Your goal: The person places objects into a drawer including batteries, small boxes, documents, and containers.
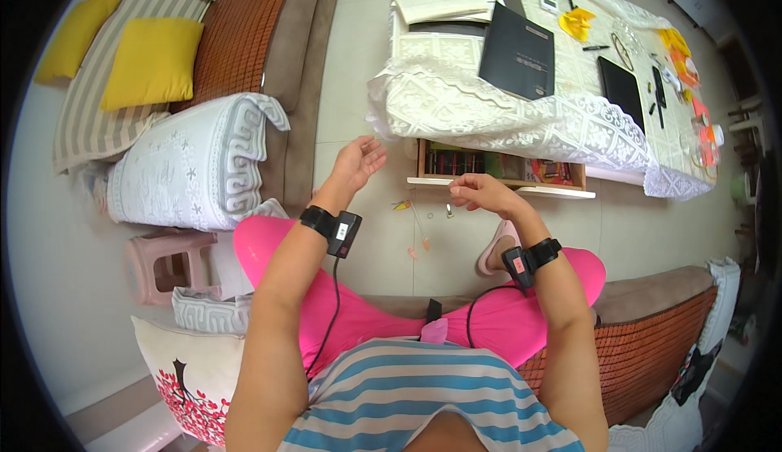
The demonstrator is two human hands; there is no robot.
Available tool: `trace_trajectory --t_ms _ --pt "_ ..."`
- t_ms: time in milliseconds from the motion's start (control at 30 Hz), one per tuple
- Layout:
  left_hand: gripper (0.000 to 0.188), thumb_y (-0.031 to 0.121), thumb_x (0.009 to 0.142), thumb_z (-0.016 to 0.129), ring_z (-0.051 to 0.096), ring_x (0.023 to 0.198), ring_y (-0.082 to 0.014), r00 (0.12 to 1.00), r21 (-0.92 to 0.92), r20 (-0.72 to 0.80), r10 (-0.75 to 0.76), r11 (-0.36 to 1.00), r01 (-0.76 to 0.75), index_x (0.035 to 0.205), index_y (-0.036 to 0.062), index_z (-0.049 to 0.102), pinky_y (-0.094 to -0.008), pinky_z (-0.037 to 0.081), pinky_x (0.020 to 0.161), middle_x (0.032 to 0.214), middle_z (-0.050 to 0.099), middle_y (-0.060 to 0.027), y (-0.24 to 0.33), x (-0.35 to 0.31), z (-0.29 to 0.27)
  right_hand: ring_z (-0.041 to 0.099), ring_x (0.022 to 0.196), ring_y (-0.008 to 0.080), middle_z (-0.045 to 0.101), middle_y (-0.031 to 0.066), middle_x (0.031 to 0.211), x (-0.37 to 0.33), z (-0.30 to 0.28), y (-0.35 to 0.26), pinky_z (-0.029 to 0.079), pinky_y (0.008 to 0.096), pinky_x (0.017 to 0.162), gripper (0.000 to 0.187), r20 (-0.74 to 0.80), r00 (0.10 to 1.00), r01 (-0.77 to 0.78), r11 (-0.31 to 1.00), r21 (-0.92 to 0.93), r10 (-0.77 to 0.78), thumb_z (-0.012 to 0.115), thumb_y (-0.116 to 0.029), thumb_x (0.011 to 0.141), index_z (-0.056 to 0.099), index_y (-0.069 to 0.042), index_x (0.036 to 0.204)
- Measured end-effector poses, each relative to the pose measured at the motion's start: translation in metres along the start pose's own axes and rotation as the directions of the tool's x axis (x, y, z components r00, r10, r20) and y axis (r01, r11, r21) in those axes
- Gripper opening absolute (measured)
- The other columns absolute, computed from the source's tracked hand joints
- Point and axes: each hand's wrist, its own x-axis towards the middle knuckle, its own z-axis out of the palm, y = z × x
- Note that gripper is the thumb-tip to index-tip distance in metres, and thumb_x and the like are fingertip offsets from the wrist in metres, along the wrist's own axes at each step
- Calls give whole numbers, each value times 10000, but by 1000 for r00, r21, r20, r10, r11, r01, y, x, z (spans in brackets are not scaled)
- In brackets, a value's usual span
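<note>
My left hand (361,164) is held out palm up over the floor, left of the drawer, with its fingers stretched and nothing in it. My right hand (482,192) hovers at the front edge of the pulled-out drawer (554,192), fingers curled inward; whatever is between them, if anything, is hidden. Packed in the drawer are dark sticks and red and green packets. Below the hands, several small things lie on the floor: a yellow-and-red piece (401,205), a thin strand with an orange end (424,244), a small ring (430,216) and a small shiny metal piece (449,210).
Above the drawer stands a table with a lace cloth (456,102), bearing a black folder (518,51), a black tablet-like slab (621,94), papers and a clear bottle (707,147). A sofa with yellow cushions (153,63) runs along the left. A pink stool (171,266) stands beside it.
</note>
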Motion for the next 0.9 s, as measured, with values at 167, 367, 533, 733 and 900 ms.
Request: trace_trajectory --t_ms 167,367,533,733,900 --pt "247 114 873 500 576 919 -249 997 -114 81 0 993 9 1082 -15 478 -329 502 763 1065 529 -138 43 -8 -16 596 849 128 620 36 939 46 25 24 465 268 713 277 -60 991 -110 986 124 118 579 -326 865 575 -83 997" --pt "230 105 870 498 566 913 -233 998 -259 46 -30 965 41 1063 -20 489 -320 489 753 1058 542 -136 63 15 -54 602 770 117 626 25 863 100 77 80 467 248 652 201 -19 945 -306 906 293 325 582 -269 854 578 -99 960" --pt "222 93 861 501 554 927 -237 986 -360 163 -20 930 78 1046 -29 491 -321 477 768 1048 545 -138 76 31 -50 605 709 116 631 22 840 158 95 149 488 243 614 124 -17 867 -416 743 525 498 552 -190 875 583 -96 951" --pt "213 97 867 489 545 919 -236 998 -409 61 -20 911 43 1039 -30 490 -320 462 781 1037 540 -135 101 23 -67 612 714 147 628 52 832 222 124 207 491 263 617 81 -180 734 -395 627 672 655 541 -133 875 565 -81 932" --pt "185 103 870 490 544 913 -223 996 -436 -46 -81 898 53 1011 -16 505 -312 458 770 1002 549 -113 98 28 -80 617 709 161 634 25 800 253 135 255 493 308 602 131 -387 607 -473 707 526 694 635 -112 770 591 -93 892"
